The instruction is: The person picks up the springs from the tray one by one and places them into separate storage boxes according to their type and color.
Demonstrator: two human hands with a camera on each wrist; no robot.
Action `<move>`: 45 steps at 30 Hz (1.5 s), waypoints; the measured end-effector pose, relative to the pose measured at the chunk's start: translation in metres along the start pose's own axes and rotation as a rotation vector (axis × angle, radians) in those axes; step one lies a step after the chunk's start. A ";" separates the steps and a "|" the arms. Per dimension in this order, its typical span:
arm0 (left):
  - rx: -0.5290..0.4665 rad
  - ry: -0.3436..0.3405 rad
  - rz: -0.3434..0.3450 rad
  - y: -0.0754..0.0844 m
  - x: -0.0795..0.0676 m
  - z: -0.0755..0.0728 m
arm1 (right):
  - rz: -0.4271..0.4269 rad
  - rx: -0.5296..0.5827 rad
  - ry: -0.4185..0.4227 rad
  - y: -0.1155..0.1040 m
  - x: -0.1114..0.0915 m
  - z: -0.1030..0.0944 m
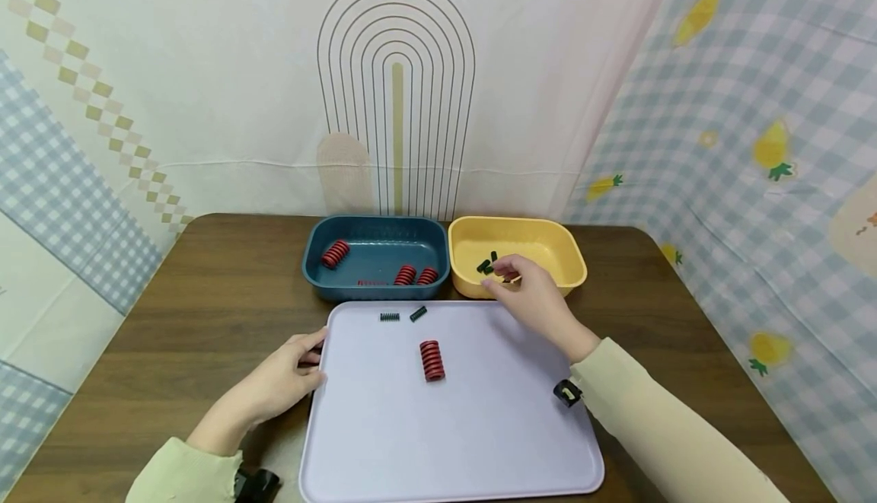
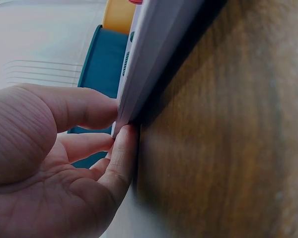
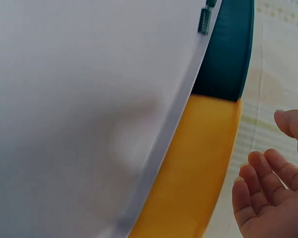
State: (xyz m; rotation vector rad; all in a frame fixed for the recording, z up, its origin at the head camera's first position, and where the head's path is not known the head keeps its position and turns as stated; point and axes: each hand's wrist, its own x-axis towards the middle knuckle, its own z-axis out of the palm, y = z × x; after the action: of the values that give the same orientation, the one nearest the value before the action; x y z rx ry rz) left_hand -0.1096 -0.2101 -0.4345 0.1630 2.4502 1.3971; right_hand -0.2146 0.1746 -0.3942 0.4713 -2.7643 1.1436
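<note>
At the left edge of the pale lavender tray (image 1: pixel 452 442), my left hand (image 1: pixel 284 377) holds the rim with its thumb and fingertips, as the left wrist view shows up close. My right hand (image 1: pixel 534 301) hovers over the front of the yellow bin (image 1: pixel 575 259). Its fingers (image 3: pixel 258 188) are spread from the thumb, and nothing shows between them. Several small dark green springs (image 1: pixel 484 266) are at that bin, near the fingertips. On the tray lie a thick red spring (image 1: pixel 432 361) and two small green springs, one lying crosswise (image 1: pixel 390 317), the other slanted (image 1: pixel 419 313).
A dark blue bin (image 1: pixel 377 252) stands left of the yellow one, behind the tray, with several red springs (image 1: pixel 336 254) inside. Brown wooden table (image 1: pixel 157 320) surrounds the tray. Patterned cloth (image 1: pixel 260 92) hangs behind the table and along its sides.
</note>
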 end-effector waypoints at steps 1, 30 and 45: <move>0.001 0.000 0.001 0.000 0.000 0.000 | -0.005 0.003 -0.011 -0.004 -0.001 0.001; -0.006 -0.015 0.006 0.002 -0.001 -0.002 | -0.119 0.012 -0.385 -0.023 0.000 0.069; -0.002 -0.005 0.010 0.001 -0.001 -0.002 | -0.135 -0.052 -0.442 -0.028 0.004 0.080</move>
State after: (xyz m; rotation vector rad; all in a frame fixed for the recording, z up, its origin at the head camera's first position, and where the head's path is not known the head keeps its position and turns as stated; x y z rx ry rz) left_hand -0.1088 -0.2113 -0.4328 0.1784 2.4479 1.4014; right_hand -0.2086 0.0991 -0.4313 0.9958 -3.0506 1.0371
